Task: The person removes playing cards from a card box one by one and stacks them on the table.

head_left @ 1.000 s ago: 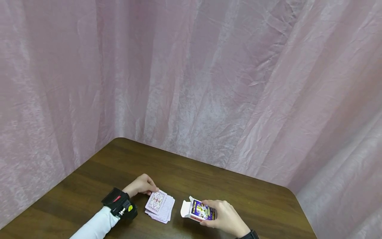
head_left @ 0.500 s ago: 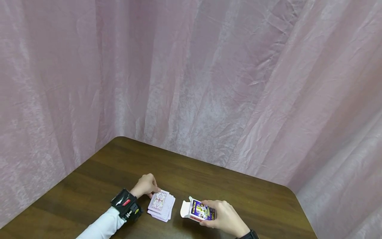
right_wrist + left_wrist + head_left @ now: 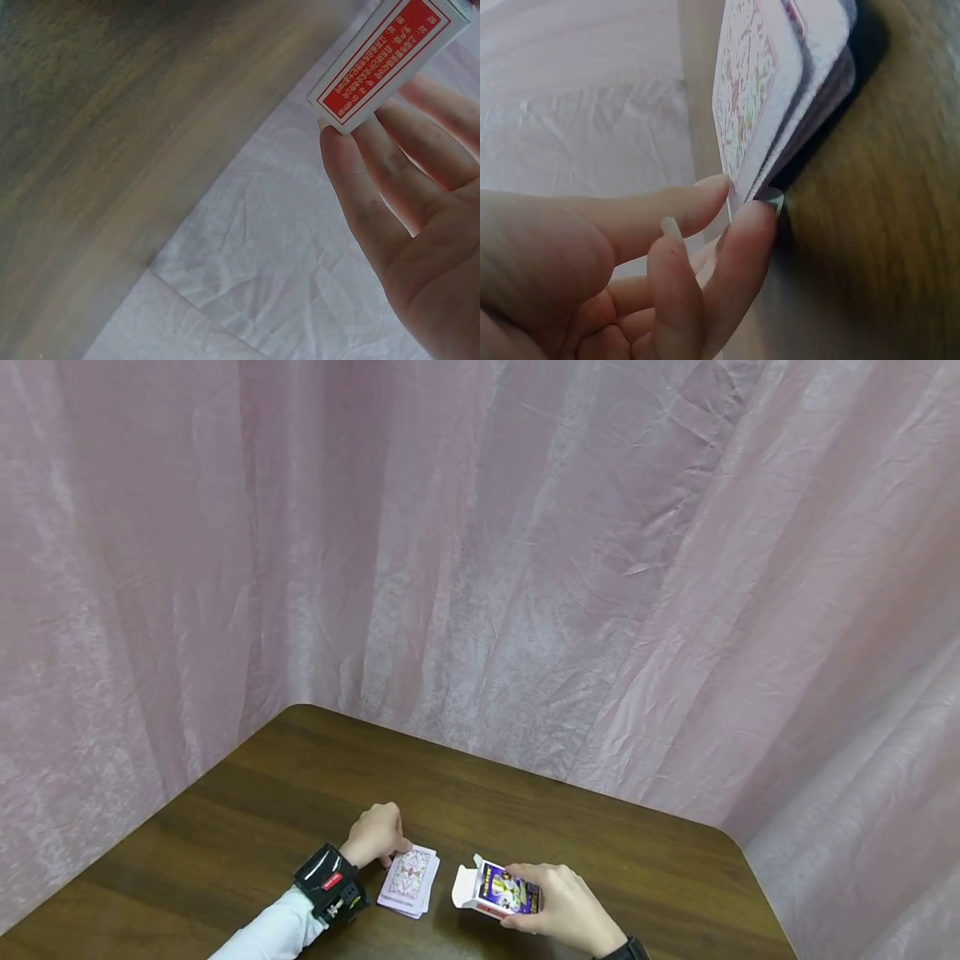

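A pile of playing cards, backs up with a floral print, lies slightly uneven on the table. At its upper left corner my left hand pinches the cards between thumb and finger. The left wrist view shows the thumb on the top card and a fingertip under the edge, with gaps between the cards below. My right hand grips a purple and white card box, its flap open toward the pile. In the right wrist view the box's red printed side shows above the fingers. The box's inside is hidden.
The brown wooden table has a rounded far corner at the left and another at the right. Pink curtains hang behind it and on both sides. A black strapped device sits on the left wrist.
My left hand has moved to the right and slightly nearer, and the upper cards have shifted with it, so the pile is more even. The right hand and the box have barely moved.
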Motion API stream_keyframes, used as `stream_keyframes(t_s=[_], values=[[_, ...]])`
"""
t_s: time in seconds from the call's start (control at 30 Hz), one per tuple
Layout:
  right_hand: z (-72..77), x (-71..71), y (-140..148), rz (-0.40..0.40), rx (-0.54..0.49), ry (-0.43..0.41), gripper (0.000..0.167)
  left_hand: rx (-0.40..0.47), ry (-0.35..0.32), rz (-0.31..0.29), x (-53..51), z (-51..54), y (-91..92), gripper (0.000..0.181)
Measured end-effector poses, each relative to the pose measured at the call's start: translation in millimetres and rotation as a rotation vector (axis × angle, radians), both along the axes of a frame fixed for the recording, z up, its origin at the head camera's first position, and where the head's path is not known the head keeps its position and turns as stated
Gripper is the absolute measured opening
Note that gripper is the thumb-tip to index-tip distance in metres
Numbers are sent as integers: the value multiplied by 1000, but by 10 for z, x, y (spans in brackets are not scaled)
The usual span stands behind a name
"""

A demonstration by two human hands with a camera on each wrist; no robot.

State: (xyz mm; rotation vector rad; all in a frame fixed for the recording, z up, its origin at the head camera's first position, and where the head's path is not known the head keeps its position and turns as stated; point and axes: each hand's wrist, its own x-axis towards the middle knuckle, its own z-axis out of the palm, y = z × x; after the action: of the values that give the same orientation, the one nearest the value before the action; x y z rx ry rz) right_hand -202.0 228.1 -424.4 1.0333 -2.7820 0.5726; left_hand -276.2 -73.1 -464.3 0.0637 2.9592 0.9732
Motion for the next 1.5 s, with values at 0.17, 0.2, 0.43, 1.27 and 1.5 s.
stream_keyframes(t_s=[0.17,0.2,0.43,1.27,1.5], values=[[46,0,2,-11,10,20,52,-63,46,-1,36,46,46,31],[59,0,2,-12,9,21,52,-68,71,-7,46,61,62,32],[117,-7,-10,-16,7,5,54,305,120,-355,139,292,285,12],[131,14,-33,23,-24,75,52,592,-334,-477,362,319,576,20],[116,3,-19,20,-15,66,52,658,-412,-487,322,289,477,17]])
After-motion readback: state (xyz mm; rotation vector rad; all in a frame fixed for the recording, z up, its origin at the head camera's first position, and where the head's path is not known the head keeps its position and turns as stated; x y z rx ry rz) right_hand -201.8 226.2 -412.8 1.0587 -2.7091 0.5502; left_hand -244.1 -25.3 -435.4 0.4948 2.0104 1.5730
